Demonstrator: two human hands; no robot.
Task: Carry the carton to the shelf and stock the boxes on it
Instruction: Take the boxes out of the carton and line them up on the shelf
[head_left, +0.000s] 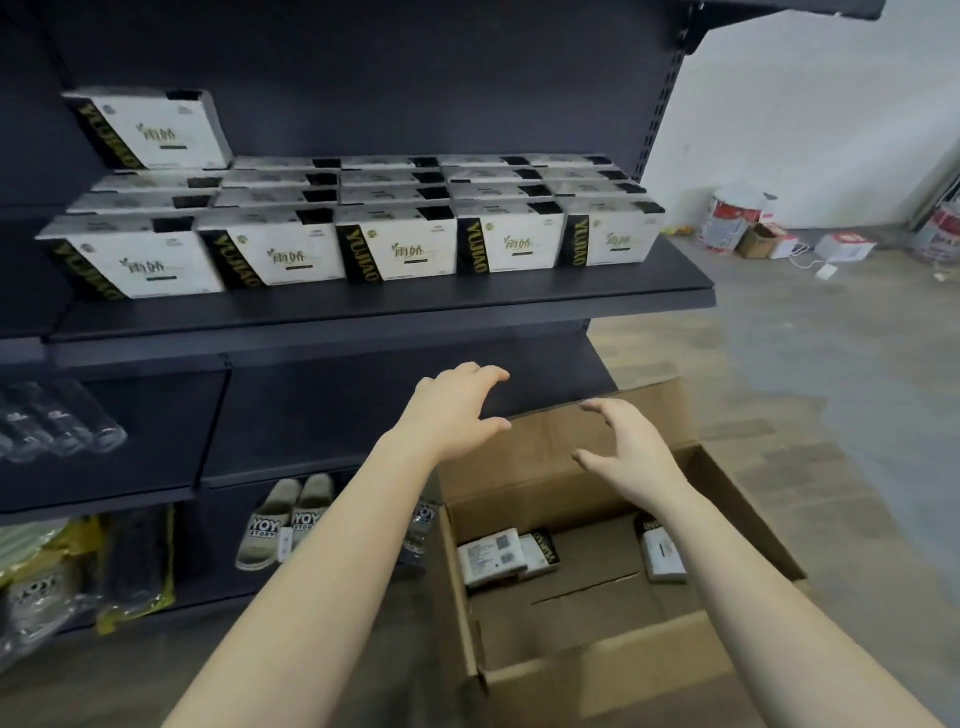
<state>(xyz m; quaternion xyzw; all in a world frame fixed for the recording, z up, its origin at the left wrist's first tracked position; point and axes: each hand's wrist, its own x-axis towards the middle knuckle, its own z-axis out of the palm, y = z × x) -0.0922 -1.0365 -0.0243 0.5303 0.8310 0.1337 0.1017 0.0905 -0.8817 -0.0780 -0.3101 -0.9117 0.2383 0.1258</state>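
An open brown carton (613, 680) stands on the floor at the lower right, in front of a dark shelf (395, 312). Inside it lie a few white boxes, two at the left (493, 558) and one at the right (662, 553). Several rows of the same white-and-black boxes (397, 252) fill the shelf, and one box (150, 127) stands on top of the back left row. My left hand (457, 402) and my right hand (631, 444) hover above the carton's far flap, fingers spread, holding nothing.
Lower shelves hold clear bottles (57, 423), a pair of slippers (285, 519) and bagged goods (78, 571). Paint cans (730, 218) and small cartons (763, 241) lie on the floor by the white wall at the far right.
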